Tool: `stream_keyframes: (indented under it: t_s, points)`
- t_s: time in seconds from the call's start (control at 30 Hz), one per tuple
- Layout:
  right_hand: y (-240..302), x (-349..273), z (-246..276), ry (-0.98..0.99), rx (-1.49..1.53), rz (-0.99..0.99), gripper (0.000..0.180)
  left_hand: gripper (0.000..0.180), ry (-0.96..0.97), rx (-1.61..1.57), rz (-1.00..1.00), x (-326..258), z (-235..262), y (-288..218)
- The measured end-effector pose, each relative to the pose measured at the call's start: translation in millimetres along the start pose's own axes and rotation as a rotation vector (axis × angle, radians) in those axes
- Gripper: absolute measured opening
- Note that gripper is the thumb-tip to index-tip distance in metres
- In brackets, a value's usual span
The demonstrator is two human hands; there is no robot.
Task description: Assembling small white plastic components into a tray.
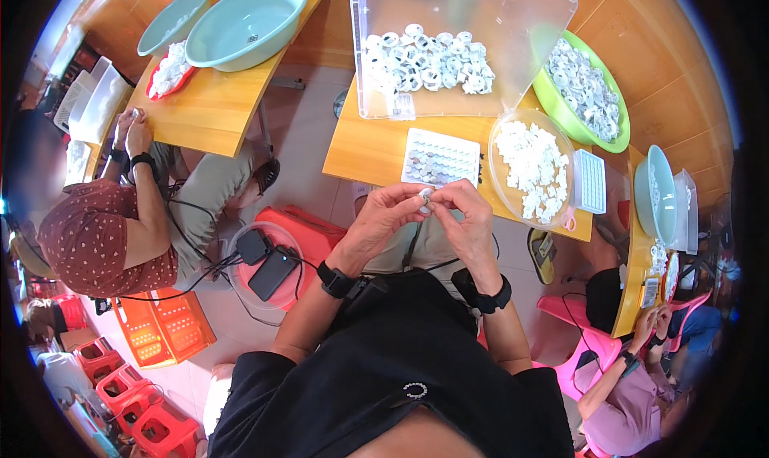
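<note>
My left hand (384, 219) and my right hand (465, 221) meet in front of my chest, fingertips pinched together on a small white plastic part (424, 197). The fingers cover much of it, so its exact kind is hidden. Just beyond my hands, at the table's edge, lies a white tray (463, 150) with rows of small hollows. Several small grey-white pieces (424, 172) sit in its nearer left part. To the right of my right hand is a round clear tray (502, 187) with a heap of small white parts (532, 165).
A clear bin (473, 109) of white ring-shaped parts and a green basin (541, 97) of similar parts stand behind. At right lie a pale-blue tray (591, 182) and pink-handled scissors (569, 219). Cables and black devices (272, 274) rest on a red stool. Co-workers sit on both sides.
</note>
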State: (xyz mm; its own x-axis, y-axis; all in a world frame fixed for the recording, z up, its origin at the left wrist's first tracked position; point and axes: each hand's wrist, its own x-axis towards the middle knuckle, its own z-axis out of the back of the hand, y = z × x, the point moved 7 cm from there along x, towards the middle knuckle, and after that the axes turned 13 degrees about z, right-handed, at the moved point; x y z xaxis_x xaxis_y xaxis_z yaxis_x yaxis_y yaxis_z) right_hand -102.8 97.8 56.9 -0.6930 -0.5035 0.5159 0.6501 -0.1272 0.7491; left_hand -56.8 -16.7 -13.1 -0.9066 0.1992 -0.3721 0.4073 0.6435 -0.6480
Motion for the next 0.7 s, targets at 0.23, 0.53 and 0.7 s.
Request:
stream_keyframes:
  t_s: [0.23,0.53,0.7]
  points:
    - [-4.3,-4.9,-0.9,0.021,0.120,-0.083,0.013,0.024,0.008,0.060,-0.029,-1.8,-6.5,-1.9]
    - [-28.2,-28.3,-6.5,-0.189,0.489,-0.299,0.009,0.025,-0.034,0.155,-0.037,-4.0,-16.0,-0.8]
    - [-31.2,-35.0,2.0,-0.328,0.665,-0.363,0.011,0.024,-0.046,0.277,-0.089,2.1,-27.0,1.3]
